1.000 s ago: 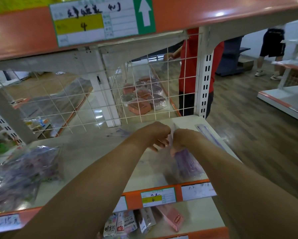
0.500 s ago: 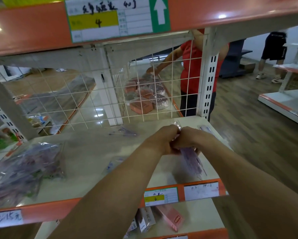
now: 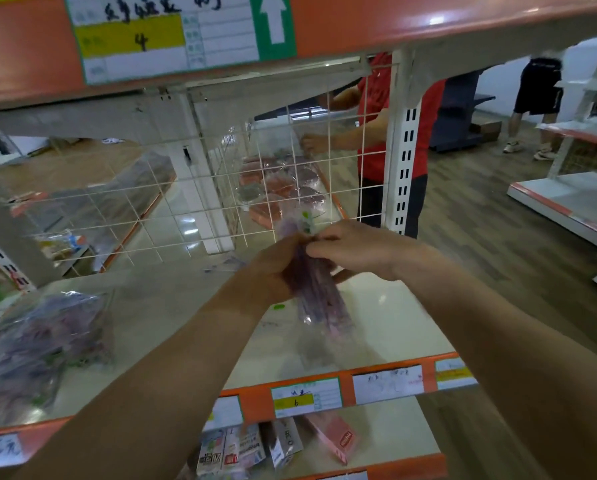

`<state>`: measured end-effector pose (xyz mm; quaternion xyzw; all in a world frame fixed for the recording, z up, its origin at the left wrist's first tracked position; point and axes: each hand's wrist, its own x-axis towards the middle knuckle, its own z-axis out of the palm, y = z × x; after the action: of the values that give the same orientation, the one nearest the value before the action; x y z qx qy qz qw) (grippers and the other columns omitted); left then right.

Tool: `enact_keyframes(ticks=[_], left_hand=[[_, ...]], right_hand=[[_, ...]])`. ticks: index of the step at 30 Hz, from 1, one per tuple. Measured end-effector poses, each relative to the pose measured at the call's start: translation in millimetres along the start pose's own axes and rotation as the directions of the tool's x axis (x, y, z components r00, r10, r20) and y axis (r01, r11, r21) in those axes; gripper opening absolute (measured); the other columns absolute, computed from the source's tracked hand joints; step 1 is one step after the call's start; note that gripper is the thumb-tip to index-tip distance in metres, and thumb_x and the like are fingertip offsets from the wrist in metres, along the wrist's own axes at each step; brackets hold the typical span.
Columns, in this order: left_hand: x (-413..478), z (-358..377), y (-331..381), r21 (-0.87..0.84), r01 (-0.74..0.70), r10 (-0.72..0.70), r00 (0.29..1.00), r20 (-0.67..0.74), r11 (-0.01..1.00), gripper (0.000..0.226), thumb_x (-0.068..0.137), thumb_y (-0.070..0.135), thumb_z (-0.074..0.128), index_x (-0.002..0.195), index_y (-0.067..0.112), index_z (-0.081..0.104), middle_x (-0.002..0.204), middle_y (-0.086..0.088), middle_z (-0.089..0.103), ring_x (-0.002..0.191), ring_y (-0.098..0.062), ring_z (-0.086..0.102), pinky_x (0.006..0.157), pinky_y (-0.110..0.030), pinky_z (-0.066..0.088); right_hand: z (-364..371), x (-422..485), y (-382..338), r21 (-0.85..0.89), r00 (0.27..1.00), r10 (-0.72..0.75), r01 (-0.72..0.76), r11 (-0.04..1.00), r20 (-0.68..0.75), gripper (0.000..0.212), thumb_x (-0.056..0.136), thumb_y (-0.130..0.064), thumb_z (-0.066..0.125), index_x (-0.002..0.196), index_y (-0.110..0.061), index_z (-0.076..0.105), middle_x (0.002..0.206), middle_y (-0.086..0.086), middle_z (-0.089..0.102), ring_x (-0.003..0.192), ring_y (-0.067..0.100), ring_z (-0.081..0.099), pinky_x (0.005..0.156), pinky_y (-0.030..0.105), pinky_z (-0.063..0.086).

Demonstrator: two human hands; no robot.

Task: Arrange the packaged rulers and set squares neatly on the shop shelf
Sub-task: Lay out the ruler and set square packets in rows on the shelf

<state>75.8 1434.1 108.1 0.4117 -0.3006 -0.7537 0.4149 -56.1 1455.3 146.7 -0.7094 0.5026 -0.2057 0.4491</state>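
My left hand [image 3: 273, 271] curled round the purple ruler packet [image 3: 319, 299] near its top, my right hand [image 3: 356, 249] pinching that same end, packet tilted over the cream shelf [image 3: 394, 320], clear bag of packets [image 3: 37, 344] lying far left

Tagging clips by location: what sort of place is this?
Probably a shop: a white metal shelf with an orange front edge, handwritten paper price labels along it, and a clear plastic packet of purple goods in the left hand and right hand.
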Motion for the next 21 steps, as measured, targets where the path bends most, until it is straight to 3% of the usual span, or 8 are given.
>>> enact_keyframes(ticks=[3,6,8,11,15,17,19,21], left_hand=[[-11.3,-24.2,10.5,-0.034,-0.033,0.03,0.997,-0.076,0.999,0.029,0.094,0.011,0.043,0.12,0.003,0.053,0.105,-0.021,0.058,0.101,-0.029,0.057,0.075,-0.047,0.058],[-29.2,-53.3,21.1,-0.009,-0.049,0.046,0.976,-0.211,0.999,0.021,0.093,0.013,0.048,0.108,0.002,0.056,0.081,-0.016,0.066,0.068,-0.026,0.068,0.062,-0.036,0.06],[-44.0,-79.0,27.8,-0.049,-0.11,0.095,0.966,-0.24,0.993,0.012,0.093,0.013,0.048,0.095,0.005,0.058,0.071,-0.013,0.066,0.058,-0.021,0.068,0.055,-0.032,0.058],[-66.0,-113.5,38.4,-0.126,-0.199,0.162,0.952,-0.26,0.972,0.009,0.091,0.017,0.052,0.092,0.01,0.057,0.074,-0.01,0.064,0.062,-0.019,0.066,0.056,-0.028,0.057],[-83.7,-133.8,49.1,-0.116,-0.25,0.213,0.942,-0.26,0.961,0.011,0.091,0.016,0.048,0.088,0.012,0.058,0.069,-0.009,0.063,0.063,-0.018,0.063,0.059,-0.024,0.056],[-85.4,-139.1,53.3,-0.115,-0.233,0.196,0.944,-0.267,0.966,0.012,0.091,0.016,0.048,0.086,0.011,0.058,0.068,-0.009,0.063,0.061,-0.019,0.064,0.06,-0.027,0.057],[-83.3,-141.3,55.4,-0.113,-0.197,0.163,0.952,-0.258,0.974,0.009,0.087,0.014,0.052,0.083,0.009,0.058,0.067,-0.01,0.063,0.059,-0.019,0.064,0.058,-0.03,0.058],[-76.9,-139.7,55.2,-0.081,-0.153,0.132,0.967,-0.217,0.985,0.004,0.076,0.012,0.059,0.078,0.009,0.058,0.065,-0.009,0.062,0.057,-0.019,0.063,0.057,-0.029,0.057]], right_hand=[[8.7,11.9,-6.4,0.139,0.997,-0.062,0.067,0.988,-0.038,0.02,0.095,-0.01,0.049,0.101,-0.003,0.067,0.09,0.01,0.066,0.083,0.019,0.066,0.082,0.034,0.057],[21.2,18.2,0.6,0.194,0.983,-0.09,0.12,0.974,-0.158,0.022,0.096,-0.007,0.046,0.103,-0.004,0.066,0.102,0.014,0.067,0.095,0.022,0.065,0.085,0.033,0.056],[32.3,22.1,12.1,-0.107,0.971,-0.145,0.127,0.986,-0.188,0.027,0.096,-0.007,0.041,0.099,0.003,0.066,0.101,0.019,0.066,0.097,0.029,0.062,0.083,0.038,0.051],[65.5,29.1,28.7,-0.518,0.997,-0.057,0.079,0.852,0.057,0.032,0.1,-0.025,0.037,0.101,-0.005,0.062,0.102,0.015,0.058,0.099,0.029,0.056,0.072,0.031,0.038],[109.1,48.1,18.9,-0.609,0.983,-0.05,0.148,0.779,0.175,0.043,0.102,-0.033,0.024,0.117,-0.009,0.056,0.123,0.017,0.054,0.113,0.028,0.051,0.08,0.028,0.033],[123.8,58.5,4.8,-0.574,0.987,-0.084,0.148,0.805,0.136,0.042,0.101,-0.03,0.025,0.103,-0.005,0.058,0.117,0.02,0.056,0.111,0.029,0.053,0.077,0.028,0.029],[133.3,66.9,-6.9,-0.551,0.99,-0.074,0.128,0.825,0.119,0.039,0.101,-0.024,0.027,0.071,-0.012,0.049,0.108,0.021,0.056,0.109,0.03,0.054,0.075,0.026,0.028],[135.6,66.3,-17.8,-0.498,0.994,-0.074,0.106,0.861,0.084,0.039,0.102,-0.018,0.029,0.065,-0.017,0.045,0.107,0.019,0.058,0.109,0.029,0.055,0.073,0.024,0.028]])
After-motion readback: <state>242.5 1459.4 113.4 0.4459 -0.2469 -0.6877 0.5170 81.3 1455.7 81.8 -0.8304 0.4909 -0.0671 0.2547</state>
